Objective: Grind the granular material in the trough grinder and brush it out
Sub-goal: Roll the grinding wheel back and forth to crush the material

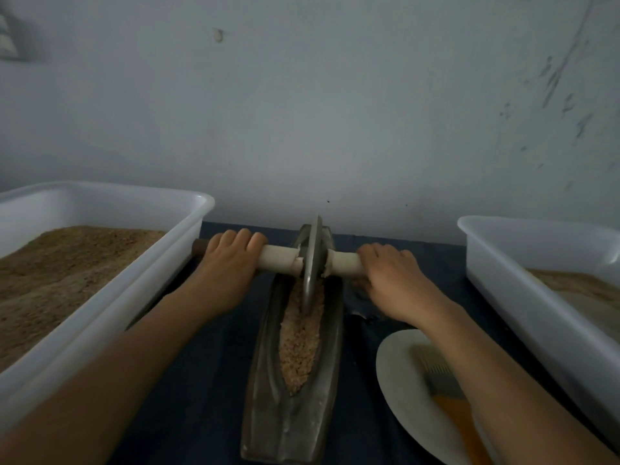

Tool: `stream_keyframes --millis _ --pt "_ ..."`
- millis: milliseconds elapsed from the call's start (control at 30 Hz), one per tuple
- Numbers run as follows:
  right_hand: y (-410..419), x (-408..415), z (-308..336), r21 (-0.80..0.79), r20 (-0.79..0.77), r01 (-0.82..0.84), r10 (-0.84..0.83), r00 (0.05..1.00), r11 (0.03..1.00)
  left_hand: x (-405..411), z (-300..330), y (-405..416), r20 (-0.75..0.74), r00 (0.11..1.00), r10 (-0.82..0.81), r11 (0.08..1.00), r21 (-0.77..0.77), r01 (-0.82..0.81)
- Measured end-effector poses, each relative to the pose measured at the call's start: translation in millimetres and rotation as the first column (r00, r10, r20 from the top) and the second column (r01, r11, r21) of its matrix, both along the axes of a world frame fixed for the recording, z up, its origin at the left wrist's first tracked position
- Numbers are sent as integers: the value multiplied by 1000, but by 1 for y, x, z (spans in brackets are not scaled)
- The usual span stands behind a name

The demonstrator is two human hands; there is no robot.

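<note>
My left hand (231, 260) and right hand (389, 268) each grasp the axle (278, 261); the wheel (311, 260) stands at the trough's (265, 380) far end, in the grain (300, 344). Risk: uneven push tilts the wheel, spilling grain over the rim.

A plain workroom, perhaps for preparing herbs: scuffed bare wall (335, 112), dark-covered table (208, 380), metal trough grinder (268, 397), white tubs (100, 313) of brown powder flanking the fingers (235, 239).
</note>
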State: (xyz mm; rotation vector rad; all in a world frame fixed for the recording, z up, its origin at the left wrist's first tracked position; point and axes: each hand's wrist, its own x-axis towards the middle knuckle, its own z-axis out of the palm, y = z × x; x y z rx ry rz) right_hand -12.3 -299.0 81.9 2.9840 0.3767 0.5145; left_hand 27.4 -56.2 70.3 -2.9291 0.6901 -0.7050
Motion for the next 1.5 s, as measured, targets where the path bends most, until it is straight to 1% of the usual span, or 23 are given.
stream_keyframes --millis 100,167,200,267,333,400,467,533,633,667,733,800,867,933,1000,1033,1100,1167,1300,1400,1500 --pt "-1 1 -4 -3 47 -2 2 999 1000 0 0 -1 21 1000 -16 1000 -16 16" --pt "1 -2 -1 -5 4 0 0 1000 1000 -3 3 1 -15 1000 -4 1000 -1 4" --pt "2 -5 2 -6 -46 1 -1 999 1000 -5 5 2 -47 999 2 1000 17 -2" --pt "5 -12 14 -7 -195 5 -6 981 1000 -12 12 6 -143 990 6 997 75 5" --pt "7 -23 26 27 -362 -6 15 932 1000 -22 21 9 -263 965 5 990 137 32" --pt "10 -36 37 58 -497 -23 49 866 998 -33 30 11 -378 925 24 978 202 57" --pt "11 -46 43 28 -573 -55 61 817 998 -43 40 13 -492 869 52 965 247 83" --pt "11 -53 47 2 -615 -81 65 786 997 -50 47 15 -578 814 59 959 260 116" --pt "10 -55 49 12 -654 -81 69 754 997 -53 53 17 -638 768 54 956 254 144" --pt "9 -54 48 19 -659 -71 66 749 997 -51 52 16 -646 762 48 961 236 140" --pt "9 -48 45 42 -634 -47 63 771 998 -45 48 15 -634 773 20 975 185 127" --pt "9 -40 38 61 -533 -44 70 843 997 -38 41 13 -564 826 0 985 142 97" --pt "7 -29 26 36 -345 -35 46 937 999 -28 29 12 -410 912 6 992 115 45" --pt "4 -17 11 -10 -141 -26 25 990 1000 -18 14 10 -226 974 4 998 56 9" --pt "1 -7 1 -2 15 -27 27 1000 1000 -12 1 6 -68 998 -6 1000 -24 4" --pt "0 -4 -3 19 64 -28 27 998 999 -9 -3 4 -13 1000 -11 998 -59 10" --pt "-1 1 -7 40 109 -29 24 994 999 -4 -6 2 42 999 -31 992 -119 36" --pt "-2 2 -8 36 89 -25 21 996 999 -1 -2 3 42 997 -60 990 -125 64" --pt "0 -8 0 -12 -39 -28 27 999 1000 -8 9 9 -34 998 -53 998 -39 51" --pt "5 -21 11 -17 -160 -59 55 986 998 -19 15 11 -191 981 -27 999 34 34" --pt "9 -38 27 0 -336 -63 59 940 998 -30 26 14 -360 932 -34 996 70 63"
